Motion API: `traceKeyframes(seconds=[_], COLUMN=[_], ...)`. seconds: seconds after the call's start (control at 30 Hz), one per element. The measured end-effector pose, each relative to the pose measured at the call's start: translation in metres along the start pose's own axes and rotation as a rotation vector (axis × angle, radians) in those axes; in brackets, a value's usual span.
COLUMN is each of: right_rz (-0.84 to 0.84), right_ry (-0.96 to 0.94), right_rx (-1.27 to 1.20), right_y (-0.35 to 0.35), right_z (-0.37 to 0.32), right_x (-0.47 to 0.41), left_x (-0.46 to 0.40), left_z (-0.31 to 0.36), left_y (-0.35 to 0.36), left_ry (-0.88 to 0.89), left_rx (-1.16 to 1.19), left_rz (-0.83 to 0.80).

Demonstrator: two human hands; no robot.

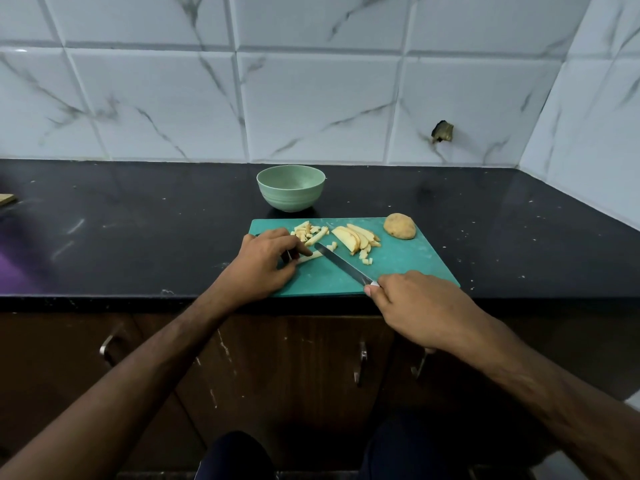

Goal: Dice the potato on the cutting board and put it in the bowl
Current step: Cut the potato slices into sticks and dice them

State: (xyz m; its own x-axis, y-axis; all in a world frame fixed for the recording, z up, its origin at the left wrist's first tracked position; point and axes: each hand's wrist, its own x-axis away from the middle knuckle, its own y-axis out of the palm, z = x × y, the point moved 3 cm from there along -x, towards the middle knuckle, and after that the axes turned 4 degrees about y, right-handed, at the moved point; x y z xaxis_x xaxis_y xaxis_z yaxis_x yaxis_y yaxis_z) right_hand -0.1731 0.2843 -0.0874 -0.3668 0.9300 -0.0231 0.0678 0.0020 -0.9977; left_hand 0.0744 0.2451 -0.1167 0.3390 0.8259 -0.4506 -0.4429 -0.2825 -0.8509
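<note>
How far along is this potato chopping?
Partway. Done: sticks and small cubes lie on the cutting board. In hand: left hand steadies a strip; right hand holds the knife. Left: slices, an uncut half potato, and the empty bowl.

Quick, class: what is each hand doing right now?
Left hand: pinches a potato strip on the cutting board.
Right hand: grips the knife.

The cutting board (398, 268) lies at frame centre on the counter (138, 230); the bowl (291, 187) stands just behind it. On the board, sticks (310, 232) lie left, slices (355, 237) middle, the potato half (399, 226) upper right; the knife (341, 263) crosses below them.
</note>
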Motion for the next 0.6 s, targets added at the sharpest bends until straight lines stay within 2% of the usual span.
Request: traceKeyframes(seconds=[0.1,0.23,0.43,0.6], right_rz=[-0.017,-0.126,0.02,-0.002], right_ry=[0.008,0.042,0.012,0.008], right_rx=[0.005,-0.076,0.007,-0.024], right_y=[0.0022,0.0043,-0.0002,-0.0032], right_z=[-0.0029,-0.0016,0.0007,-0.0036], right_x=[-0.0005,-0.0013,-0.0035,-0.0025], left_x=[0.0002,-0.0002,0.0011,0.0013], left_z=[-0.001,-0.0013,-0.0013,-0.0027], left_y=[0.0002,0.001,0.0004,-0.0012], left_ry=[-0.003,-0.003,0.004,0.02], left_rx=[0.005,0.004,0.0,0.025], left_rz=[0.002,-0.006,0.021,0.057])
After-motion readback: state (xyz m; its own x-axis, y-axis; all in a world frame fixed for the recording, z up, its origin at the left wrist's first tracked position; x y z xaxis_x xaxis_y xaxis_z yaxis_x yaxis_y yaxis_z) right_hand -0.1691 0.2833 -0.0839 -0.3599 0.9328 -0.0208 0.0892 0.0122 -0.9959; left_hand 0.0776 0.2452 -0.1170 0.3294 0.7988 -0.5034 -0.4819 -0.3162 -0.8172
